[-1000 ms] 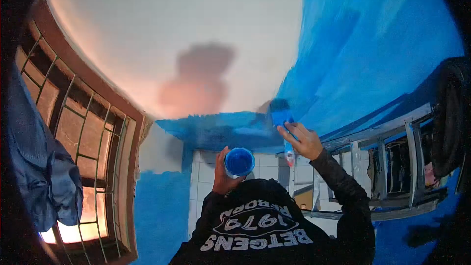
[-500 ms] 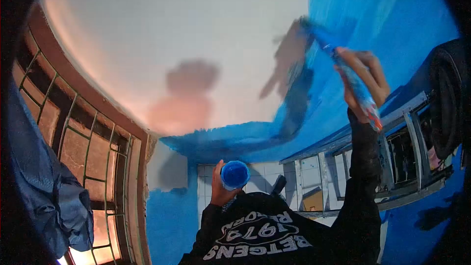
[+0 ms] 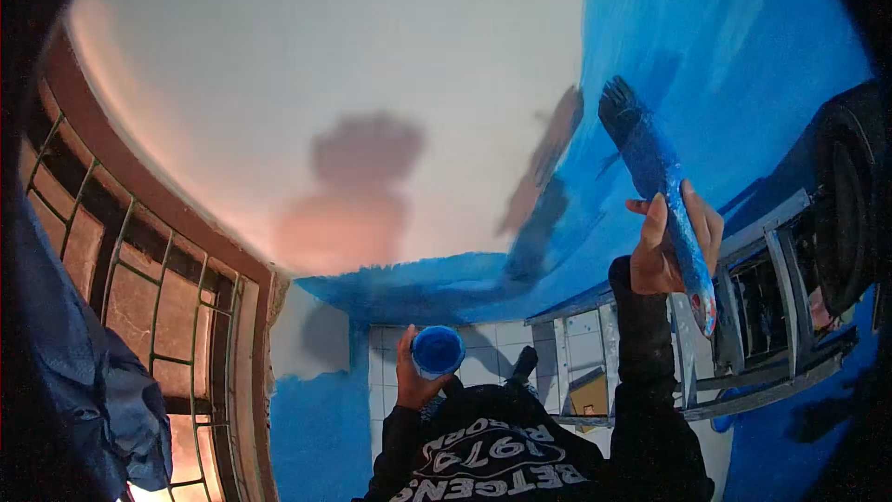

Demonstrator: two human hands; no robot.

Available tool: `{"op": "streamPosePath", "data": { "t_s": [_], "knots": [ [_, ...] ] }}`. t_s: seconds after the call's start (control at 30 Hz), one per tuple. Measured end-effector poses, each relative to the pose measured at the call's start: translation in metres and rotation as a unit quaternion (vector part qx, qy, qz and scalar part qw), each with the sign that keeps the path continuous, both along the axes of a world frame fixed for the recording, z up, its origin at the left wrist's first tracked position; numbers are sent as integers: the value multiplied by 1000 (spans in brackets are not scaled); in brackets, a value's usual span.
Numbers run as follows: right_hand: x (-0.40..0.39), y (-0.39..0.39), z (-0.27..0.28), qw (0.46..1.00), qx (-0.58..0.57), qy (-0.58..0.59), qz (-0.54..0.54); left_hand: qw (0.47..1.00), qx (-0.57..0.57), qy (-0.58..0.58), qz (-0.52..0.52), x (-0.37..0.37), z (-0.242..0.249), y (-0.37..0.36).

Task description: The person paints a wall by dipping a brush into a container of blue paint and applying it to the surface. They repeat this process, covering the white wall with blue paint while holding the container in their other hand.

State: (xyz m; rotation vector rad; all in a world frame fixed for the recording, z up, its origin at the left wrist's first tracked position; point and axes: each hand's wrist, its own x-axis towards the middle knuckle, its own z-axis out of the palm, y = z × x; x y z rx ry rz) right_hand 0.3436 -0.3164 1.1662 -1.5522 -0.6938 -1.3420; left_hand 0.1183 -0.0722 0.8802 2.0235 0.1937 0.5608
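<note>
A: Biggest first. What's there?

B: The wall [image 3: 446, 56], spreading up and left from the ladder [image 3: 788, 302]. It's blue on the ladder's side and pale farther off, with a nearly upright edge between the two and a ragged-topped blue band low down. White floor tiles [image 3: 481, 361] lie left of the ladder, and the barred window [image 3: 153, 302] stands well apart, far left of it.

A: And the smaller things?

B: A dark blue cloth [image 3: 102, 381] hangs in front of the window, also far left of the ladder. The person's lettered black top [image 3: 492, 414] is below and left of the ladder.

A: The hands?

B: The paintbrush [image 3: 650, 158] slants up and left from the ladder's left part. The right hand [image 3: 655, 268] is closed around its handle, thumb and fingers wrapped on. The handle's tail overlaps the ladder in view; I can't tell whether they touch. The bristles [image 3: 618, 104] seem off the wall, near the colour edge, with pale surface opening out to their left.

A: And the other?

B: Well left of the ladder, the left hand [image 3: 415, 383] curls about the side of the paint cup [image 3: 439, 375], which shows blue inside. A wide gap separates cup and paintbrush.
</note>
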Motion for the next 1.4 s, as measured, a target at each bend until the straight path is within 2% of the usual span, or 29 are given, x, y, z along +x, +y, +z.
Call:
{"op": "streamPosePath", "data": {
  "t_s": [0.07, 0.1, 0.13, 0.2, 0.27, 0.33, 0.4, 0.43, 0.53, 0.57, 0.63, 0.77, 0.8, 0.83, 0.87, 0.9, 0.97, 1.0, 1.07, 1.1, 1.23, 1.33, 1.4],
  "knots": [
    [5, 5, 7, 1000, 13, -20, 14, 1000, -5, 3, 4, 6, 9, -4],
    [12, -1, 1, 993, -80, -30, -79, 1000, -6, 4, 2, 8, 6, -6],
    [12, -2, -6, 993, -81, -28, -82, 1000, -5, -1, 0, 11, 0, -6],
    [2, 4, -20, 971, -173, -62, -152, 1000, -3, -6, -3, 14, -5, -5],
    [-6, 9, -41, 973, -174, -30, -147, 1000, 26, -16, -4, 15, -6, -7],
    [-14, 9, -68, 974, -173, 2, -143, 1000, 6, -6, -4, 14, -10, -10],
    [-21, 9, -87, 977, -167, 86, -100, 1000, -10, 4, -4, 14, -10, -10],
    [-23, 7, -89, 979, -166, 90, -83, 1000, -3, 8, -10, 13, -10, -10],
    [-18, -2, -71, 974, -208, 80, -36, 1000, -14, 16, -20, 15, -9, -11],
    [-10, -3, -67, 974, -193, 117, -11, 999, -29, 22, -27, 13, -9, -11],
    [1, -3, -31, 971, -229, 44, -59, 999, -13, 20, -29, 14, -14, -10],
    [24, -7, 22, 988, -152, 29, 25, 999, 26, -4, -40, 16, 2, -13],
    [24, -8, 32, 987, -152, 32, 27, 999, 25, -2, -38, 16, 5, -14],
    [23, -10, 42, 989, -150, -17, 3, 999, 35, -6, -41, 16, 8, -15],
    [21, -11, 45, 987, -146, -66, -21, 998, 46, -10, -44, 15, 9, -15],
    [19, -8, 44, 987, -147, -66, -21, 998, 45, -10, -44, 15, 7, -15],
    [13, -2, 41, 995, -56, -75, 40, 999, 20, -18, -47, 13, 2, -15],
    [12, -3, 35, 995, -56, -75, 41, 999, 19, -18, -46, 13, -1, -16],
    [13, -4, 13, 979, -178, -87, -53, 1000, -7, -2, -27, 10, -3, -18],
    [10, -5, 1, 978, -195, -54, -47, 1000, -6, -1, -26, 7, -2, -17],
    [11, -1, -65, 981, -186, -23, -55, 1000, 3, 16, -19, 6, -4, -13],
    [2, -1, -89, 975, -207, -41, -68, 1000, 7, 8, -15, 7, -3, -11],
    [-6, -1, -97, 981, -192, 15, -33, 1000, 12, 3, -14, 7, -2, -11]
  ]
}}
